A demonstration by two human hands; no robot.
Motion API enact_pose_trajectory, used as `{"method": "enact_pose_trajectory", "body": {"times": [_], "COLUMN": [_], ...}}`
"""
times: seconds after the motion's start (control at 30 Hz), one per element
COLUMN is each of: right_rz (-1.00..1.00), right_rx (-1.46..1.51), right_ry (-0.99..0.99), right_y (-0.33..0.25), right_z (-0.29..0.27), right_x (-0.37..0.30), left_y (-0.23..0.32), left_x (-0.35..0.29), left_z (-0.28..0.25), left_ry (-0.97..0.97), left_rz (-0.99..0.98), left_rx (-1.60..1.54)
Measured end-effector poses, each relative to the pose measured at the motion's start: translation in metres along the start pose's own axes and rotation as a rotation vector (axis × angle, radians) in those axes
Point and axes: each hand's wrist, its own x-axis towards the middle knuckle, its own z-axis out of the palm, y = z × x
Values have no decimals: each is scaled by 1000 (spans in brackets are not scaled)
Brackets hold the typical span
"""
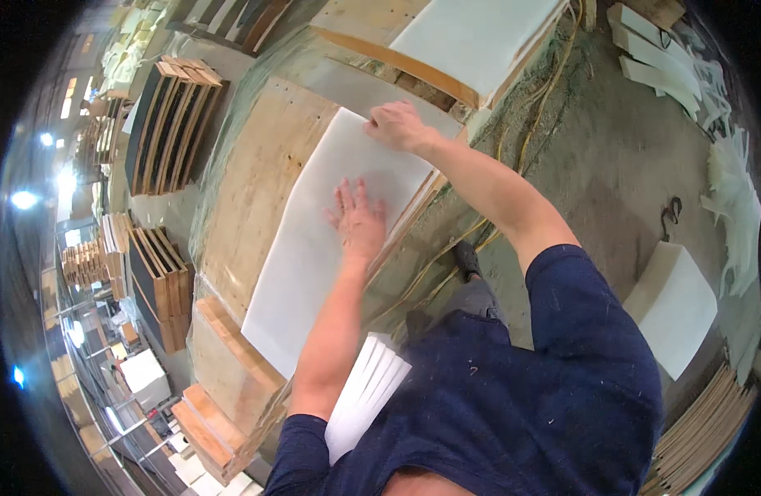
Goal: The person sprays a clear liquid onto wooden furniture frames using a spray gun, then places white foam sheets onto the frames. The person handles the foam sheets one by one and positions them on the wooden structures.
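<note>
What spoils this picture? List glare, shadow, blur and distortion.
Head view: lamps flare at far left; the left forearm looks slightly blurred; a soft shadow lies on the white sheet beside the left hand; the fisheye bends the outer scene toward a black rim.

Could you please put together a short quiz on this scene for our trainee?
1. Multiple choice: where is the left hand?
a) over the yellow cables
b) over the white sheet
c) over the stacked boards

2. True or false: a large white block sits on the floor toward the right of the picture.

3. Fill in the blank: near the white sheet's far end, the fingers of the right hand are ____, unlike the spread fingers of the other hand.

Key: 1. b; 2. true; 3. curled
</note>
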Motion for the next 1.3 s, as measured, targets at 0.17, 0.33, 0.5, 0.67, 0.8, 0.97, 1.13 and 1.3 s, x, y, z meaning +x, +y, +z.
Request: {"method": "enact_pose_trajectory", "body": {"times": [0.17,0.33,0.5,0.67,0.8,0.97,1.13,1.3], "right_rz": [-14,-254,-142,-113,-79,-165,-228,-223], "right_rx": [-156,-300,-523,-541,-535,-508,-495,-510], "right_ry": [81,309,-159,-142,-194,-247,-307,-255], "right_y": [-12,-35,-69,-73,-127,-204,-276,-340], "right_z": [2,22,26,33,59,122,181,232], "right_x": [-3,1,10,6,-5,-42,-87,-117], "left_y": [-53,-72,-80,-127,-185,-251,-328,-399], "left_x": [18,28,24,-18,-60,-116,-176,-229], "left_z": [4,-2,1,-7,-15,-12,-10,-16], "left_ry": [14,-5,8,15,25,68,78,139], "left_rz": [-273,-363,-372,-484,-634,-767,-873,-838], "left_rx": [68,-22,-13,7,13,-23,-8,-22]}}
